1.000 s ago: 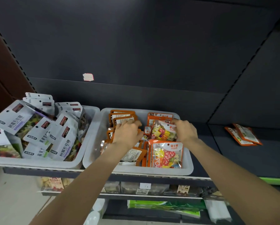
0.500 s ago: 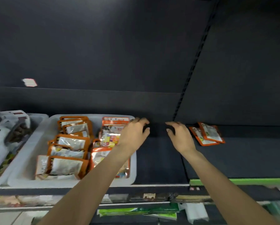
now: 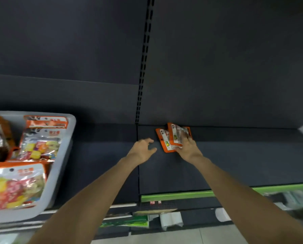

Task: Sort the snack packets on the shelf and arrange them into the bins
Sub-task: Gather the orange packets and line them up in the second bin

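Both hands have swung away from the bin since the earlier frames, travelling right along the shelf to the loose packets that lay untouched there a moment ago. At the far left the grey bin (image 3: 66, 148) holds orange-edged candy packets (image 3: 40, 145); three show their fronts clearly on its right side, with more stacked at the cut-off left edge, too blurred to count. Next comes the left hand (image 3: 141, 151), empty, fingers loosely spread and hovering just above the dark shelf (image 3: 243, 164), close beside the loose packets but not touching them. Then the two loose orange packets (image 3: 171, 138), overlapping, the right one lying partly on top of the left, near the back wall. The right hand (image 3: 187, 147) lies on them, fingers reaching over the upper packet; whether it already pinches the packet or only presses it flat cannot be told through the blur. To do this pickup well, I would judge it best to gather both packets as one stack: the right hand pins and slides them toward the waiting left hand, whose thumb can get under the lower edge, since flat pouches on a flat shelf are hard to lift from above. Once both are held together, they belong with the matching orange ones in the bin.
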`<state>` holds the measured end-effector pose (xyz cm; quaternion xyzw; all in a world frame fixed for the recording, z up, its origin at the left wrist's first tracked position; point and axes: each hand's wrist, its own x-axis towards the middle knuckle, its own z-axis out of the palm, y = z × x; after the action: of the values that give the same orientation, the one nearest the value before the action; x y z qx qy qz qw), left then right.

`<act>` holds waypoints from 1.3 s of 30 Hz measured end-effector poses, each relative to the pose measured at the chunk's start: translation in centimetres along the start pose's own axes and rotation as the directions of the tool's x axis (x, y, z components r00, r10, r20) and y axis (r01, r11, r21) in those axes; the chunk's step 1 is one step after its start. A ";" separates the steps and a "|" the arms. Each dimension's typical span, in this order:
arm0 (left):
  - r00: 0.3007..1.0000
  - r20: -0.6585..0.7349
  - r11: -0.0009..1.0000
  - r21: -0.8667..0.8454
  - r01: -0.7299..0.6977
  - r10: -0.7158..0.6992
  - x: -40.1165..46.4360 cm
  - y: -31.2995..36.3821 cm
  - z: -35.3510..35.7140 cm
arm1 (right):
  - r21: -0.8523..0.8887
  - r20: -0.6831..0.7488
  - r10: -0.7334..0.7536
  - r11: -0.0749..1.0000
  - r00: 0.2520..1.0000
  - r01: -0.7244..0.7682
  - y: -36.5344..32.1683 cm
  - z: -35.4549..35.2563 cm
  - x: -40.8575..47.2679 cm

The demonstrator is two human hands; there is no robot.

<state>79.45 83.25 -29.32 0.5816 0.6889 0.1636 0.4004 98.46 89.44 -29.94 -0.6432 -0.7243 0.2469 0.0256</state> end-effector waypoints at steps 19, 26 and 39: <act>0.913 -0.405 0.964 -0.257 -0.063 -0.048 -0.6 0.2 0.0 | -0.127 -0.020 -0.271 0.955 0.962 0.267 0.6 -0.3 -0.5; 0.869 -0.493 0.979 -0.195 -0.061 -0.045 -5.3 -1.9 -4.1 | -0.409 0.370 -0.307 0.793 0.877 0.451 -1.8 -0.8 2.9; 0.845 -0.535 0.971 -0.208 -0.114 -0.015 -7.5 -1.8 -5.0 | -0.342 0.106 -0.467 0.812 0.878 0.473 -3.8 -1.3 0.7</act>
<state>74.55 77.00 -24.78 0.4802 0.7337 0.4081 0.2540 95.32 90.32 -27.52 -0.4359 -0.8933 0.1023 -0.0380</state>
